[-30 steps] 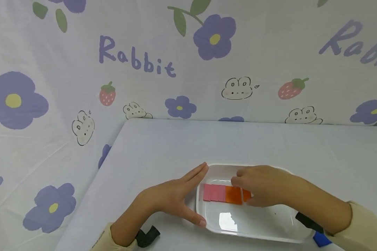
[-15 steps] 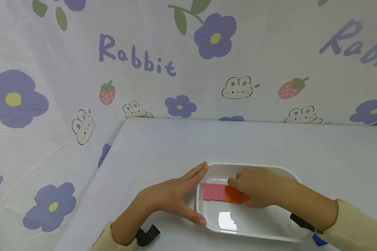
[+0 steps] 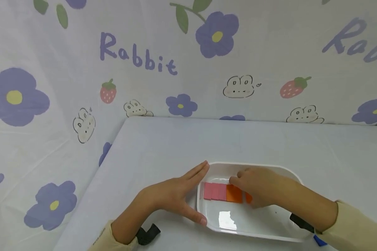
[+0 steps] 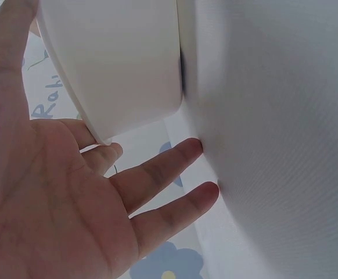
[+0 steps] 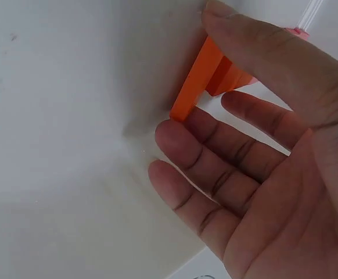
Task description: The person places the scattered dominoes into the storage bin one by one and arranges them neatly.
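A white tray (image 3: pixel 257 236) lies on the table. Inside, a row of pink tiles (image 3: pixel 215 191) starts near its left end, followed by a flat orange tile (image 3: pixel 234 194). My right hand (image 3: pixel 260 186) reaches into the tray and pinches a second orange tile (image 5: pixel 195 78) on edge, thumb at one end and fingertips at the other. A small gap parts it from the first orange tile. With thumb and fingers spread, my left hand (image 3: pixel 172 195) braces the tray's left end. In the left wrist view, its two outer fingertips (image 4: pixel 192 148) reach down to the tabletop.
A blue piece (image 3: pixel 319 240) lies outside the tray at its front right corner, partly behind my right sleeve (image 3: pixel 352 223). White cloth (image 3: pixel 163 146) covers the table. Behind stands a curtain (image 3: pixel 138 21) printed with flowers, rabbits and strawberries.
My right hand and sleeve have shifted slightly left over the tray. Less of the held orange tile shows past my fingers. My left hand stays in place.
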A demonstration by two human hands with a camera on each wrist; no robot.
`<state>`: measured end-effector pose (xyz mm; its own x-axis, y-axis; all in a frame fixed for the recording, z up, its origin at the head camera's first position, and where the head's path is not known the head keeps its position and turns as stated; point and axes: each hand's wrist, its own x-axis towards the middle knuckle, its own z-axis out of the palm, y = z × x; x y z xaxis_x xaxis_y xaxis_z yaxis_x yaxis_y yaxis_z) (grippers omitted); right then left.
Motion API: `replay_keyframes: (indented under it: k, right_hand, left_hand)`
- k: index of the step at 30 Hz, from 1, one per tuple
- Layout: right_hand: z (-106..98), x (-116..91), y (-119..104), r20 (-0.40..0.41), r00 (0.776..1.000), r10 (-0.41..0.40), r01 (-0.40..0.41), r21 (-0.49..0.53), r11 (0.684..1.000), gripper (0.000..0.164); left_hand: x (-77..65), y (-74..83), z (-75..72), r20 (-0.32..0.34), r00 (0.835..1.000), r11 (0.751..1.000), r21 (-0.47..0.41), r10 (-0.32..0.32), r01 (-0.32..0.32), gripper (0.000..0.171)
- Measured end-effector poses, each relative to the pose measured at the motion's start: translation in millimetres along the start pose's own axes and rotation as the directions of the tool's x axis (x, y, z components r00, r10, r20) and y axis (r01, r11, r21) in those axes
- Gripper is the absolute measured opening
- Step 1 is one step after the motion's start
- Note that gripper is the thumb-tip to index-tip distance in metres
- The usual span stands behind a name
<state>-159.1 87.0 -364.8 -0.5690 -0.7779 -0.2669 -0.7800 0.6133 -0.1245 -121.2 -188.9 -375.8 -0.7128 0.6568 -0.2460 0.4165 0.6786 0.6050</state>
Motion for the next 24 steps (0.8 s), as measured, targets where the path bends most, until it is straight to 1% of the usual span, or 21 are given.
replay_keyframes:
  k: [6,9,17,24]
  right_hand:
    - [2.7,1.1,1.3,0.023,0.999,0.027,-0.028,0.063,0.998,0.056]
    - [2.2,2.5,0.7,0.03,0.999,0.034,-0.036,0.065,0.997,0.058]
    - [2.0,4.5,0.7,0.039,0.999,0.033,-0.035,0.054,0.998,0.058]
    - [3.9,5.9,2.2,0.034,0.999,0.029,-0.032,0.087,0.996,0.057]
  left_hand:
    - [0.9,0.0,0.9,0.004,1.0,1.0,0.001,-0.009,0.009,0.129]
    - [1.1,-0.1,-0.1,0.002,1.0,1.0,0.008,-0.012,0.012,0.129]
    - [1.3,-0.8,0.0,0.004,1.0,1.0,0.016,-0.009,0.009,0.13]
    - [1.1,-1.2,0.8,0.005,1.0,1.0,0.01,-0.012,0.012,0.13]
